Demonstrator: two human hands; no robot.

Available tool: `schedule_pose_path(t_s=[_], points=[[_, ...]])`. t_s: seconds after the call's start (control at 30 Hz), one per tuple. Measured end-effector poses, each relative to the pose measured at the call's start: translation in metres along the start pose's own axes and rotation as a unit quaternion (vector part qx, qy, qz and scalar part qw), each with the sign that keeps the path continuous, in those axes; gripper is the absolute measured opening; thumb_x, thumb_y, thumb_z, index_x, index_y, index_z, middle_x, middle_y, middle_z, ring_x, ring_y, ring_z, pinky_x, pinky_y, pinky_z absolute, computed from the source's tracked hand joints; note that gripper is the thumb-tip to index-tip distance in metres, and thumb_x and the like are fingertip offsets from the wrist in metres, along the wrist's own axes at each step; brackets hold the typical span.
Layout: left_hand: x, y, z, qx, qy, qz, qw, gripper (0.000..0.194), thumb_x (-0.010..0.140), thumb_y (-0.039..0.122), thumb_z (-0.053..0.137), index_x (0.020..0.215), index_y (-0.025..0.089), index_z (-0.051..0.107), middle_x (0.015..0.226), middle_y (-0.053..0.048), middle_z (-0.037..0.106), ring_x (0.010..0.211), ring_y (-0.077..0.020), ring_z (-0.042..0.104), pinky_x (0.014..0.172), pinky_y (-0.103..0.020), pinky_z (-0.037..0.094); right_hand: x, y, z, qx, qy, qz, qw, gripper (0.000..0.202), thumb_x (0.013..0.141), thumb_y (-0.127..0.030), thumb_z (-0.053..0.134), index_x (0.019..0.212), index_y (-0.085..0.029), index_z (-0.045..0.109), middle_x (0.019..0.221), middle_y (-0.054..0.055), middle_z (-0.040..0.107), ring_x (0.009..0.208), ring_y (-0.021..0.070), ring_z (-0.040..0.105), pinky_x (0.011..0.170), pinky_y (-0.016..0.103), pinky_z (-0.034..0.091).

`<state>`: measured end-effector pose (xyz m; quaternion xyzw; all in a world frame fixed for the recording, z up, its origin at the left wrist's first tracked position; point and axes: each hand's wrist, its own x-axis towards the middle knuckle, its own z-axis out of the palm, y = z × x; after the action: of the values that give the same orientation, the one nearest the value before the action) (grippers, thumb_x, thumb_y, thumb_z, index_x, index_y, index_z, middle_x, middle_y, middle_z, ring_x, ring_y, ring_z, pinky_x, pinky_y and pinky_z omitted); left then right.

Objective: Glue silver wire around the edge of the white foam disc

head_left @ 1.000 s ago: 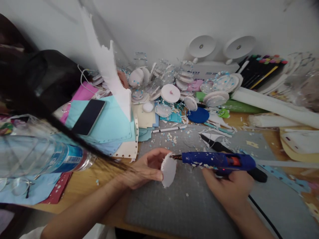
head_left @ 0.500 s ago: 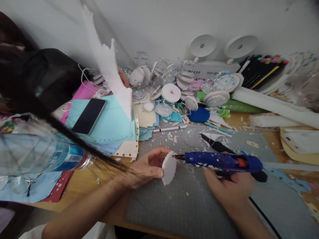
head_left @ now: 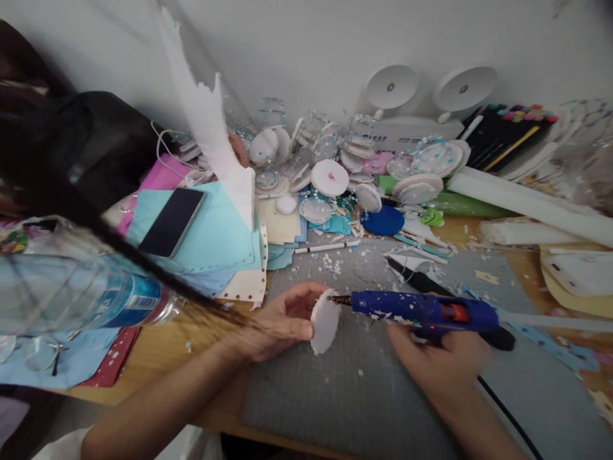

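Observation:
My left hand (head_left: 287, 322) pinches a white foam disc (head_left: 325, 324) by its edge, with the flat face tilted up on its side toward the right. My right hand (head_left: 438, 361) is wrapped round the grip of a blue hot glue gun (head_left: 402, 308), which lies level and is speckled with small paper bits. Its dark nozzle meets the upper part of the disc's face. A white glue stick (head_left: 550, 319) sticks out of the gun's back end. A black cord runs down beside my right wrist. Both hands are over a grey cutting mat (head_left: 335, 396).
White discs with blue-dotted wire (head_left: 330, 177) crowd the back. A phone (head_left: 173, 222) rests on coloured paper at left, near a water bottle (head_left: 81, 294) and glasses (head_left: 41, 354). A black-handled cutter (head_left: 421, 276) lies behind the gun. Dark strands cross the left side.
The glue gun has shifted slightly left, its nozzle now further over the disc's upper face. My left hand and the disc have hardly moved.

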<state>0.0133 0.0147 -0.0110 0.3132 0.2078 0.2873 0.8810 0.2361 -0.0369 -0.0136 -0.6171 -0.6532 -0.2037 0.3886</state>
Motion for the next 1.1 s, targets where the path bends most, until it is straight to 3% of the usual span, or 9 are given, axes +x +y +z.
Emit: schedule_pose_path(t_s=[0.87,1.1], points=[[0.002,0.001,0.002,0.005,0.009,0.003,1.0,0.062,0.052,0.041,0.087,0.104,0.018,0.061,0.089,-0.002,0.06,0.071,-0.011,0.055,0.06,-0.019,0.037,0.009,-0.007,-0.007,0.089,-0.028,-0.001,0.996,0.01,0.074,-0.025,0.062,0.071,-0.02,0.053,0.059,0.0,0.06,0.051,0.0165,0.059,0.048,0.027,0.047],[0.002,0.002,0.003,0.002,0.016,0.003,1.0,0.062,0.052,0.042,0.087,0.103,0.018,0.061,0.088,-0.002,0.06,0.071,-0.0117,0.055,0.061,-0.02,0.036,0.014,-0.006,-0.009,0.091,-0.039,-0.051,0.994,0.015,0.074,-0.025,0.059,0.065,-0.021,0.048,0.056,0.0,0.057,0.046,0.0143,0.056,0.044,0.025,0.045]])
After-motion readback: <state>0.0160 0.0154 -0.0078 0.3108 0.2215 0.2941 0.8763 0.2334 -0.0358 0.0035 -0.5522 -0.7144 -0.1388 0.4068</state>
